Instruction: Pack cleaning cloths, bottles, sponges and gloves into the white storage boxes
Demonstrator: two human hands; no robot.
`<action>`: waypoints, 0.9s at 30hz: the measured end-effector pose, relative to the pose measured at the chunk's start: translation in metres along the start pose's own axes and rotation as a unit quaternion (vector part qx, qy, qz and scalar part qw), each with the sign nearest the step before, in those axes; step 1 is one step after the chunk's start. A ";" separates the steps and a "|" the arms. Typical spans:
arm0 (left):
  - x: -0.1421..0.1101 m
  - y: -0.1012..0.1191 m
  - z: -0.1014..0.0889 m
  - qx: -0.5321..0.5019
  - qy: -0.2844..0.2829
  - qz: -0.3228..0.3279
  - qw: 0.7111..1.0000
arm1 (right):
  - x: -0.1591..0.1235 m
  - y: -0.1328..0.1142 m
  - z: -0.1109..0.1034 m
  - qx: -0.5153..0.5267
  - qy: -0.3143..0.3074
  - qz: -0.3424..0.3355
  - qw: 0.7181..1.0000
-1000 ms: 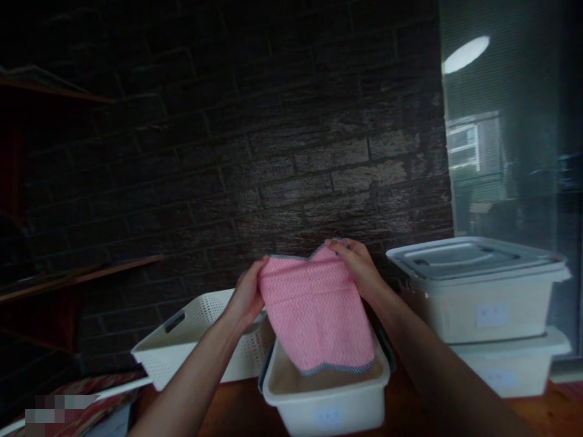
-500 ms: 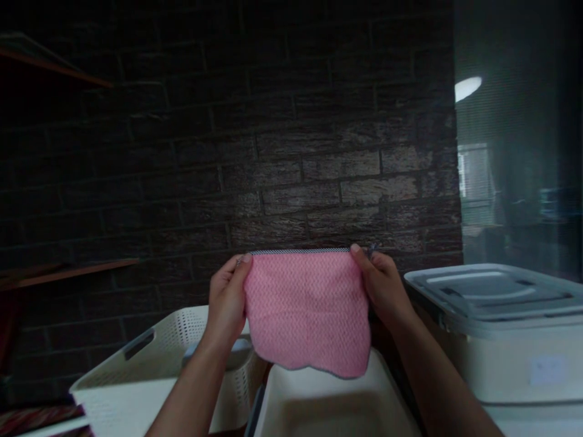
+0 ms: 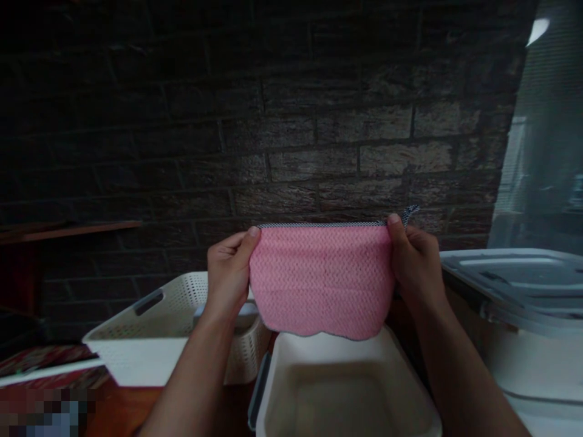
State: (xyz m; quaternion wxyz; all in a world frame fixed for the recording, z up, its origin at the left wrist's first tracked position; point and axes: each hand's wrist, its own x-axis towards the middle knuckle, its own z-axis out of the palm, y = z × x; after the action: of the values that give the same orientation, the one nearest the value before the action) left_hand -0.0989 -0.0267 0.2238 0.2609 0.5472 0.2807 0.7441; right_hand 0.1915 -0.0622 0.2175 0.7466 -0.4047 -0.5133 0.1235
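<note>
A pink textured cloth [image 3: 321, 279] with a dark checked edging hangs spread between my two hands. My left hand [image 3: 230, 267] pinches its upper left corner, thumb on the near side. At the upper right corner, my right hand [image 3: 414, 258] grips it the same way, and a short dark checked loop sticks up there. The cloth's lower edge hangs loose and wavy over the far end of a cream plastic bin [image 3: 282, 388]. Inside, the visible part of the bin shows a bare bottom.
Left of the bin stands a white perforated basket [image 3: 141, 358] with something greyish inside. A lidded storage box [image 3: 532, 340] stands on the right. Behind rises a dark brick wall [image 3: 291, 152]. A wooden shelf [image 3: 73, 230] juts out at the left.
My view has tilted down and shifted left, showing more of the cream bin. The cloth looks larger and is stretched wider, its checked loop now plainer. Both hands keep their hold.
</note>
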 end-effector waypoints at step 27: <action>-0.009 -0.002 -0.001 0.073 -0.414 -0.123 0.899 | -0.011 -0.021 -0.005 -0.051 -0.080 -0.031 0.995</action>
State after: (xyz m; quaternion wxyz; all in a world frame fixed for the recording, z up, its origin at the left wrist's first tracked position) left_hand -0.0970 -0.0318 0.2164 0.4027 0.7843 0.2658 0.3900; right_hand 0.1859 -0.0842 0.2247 0.6847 -0.4153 -0.5894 0.1062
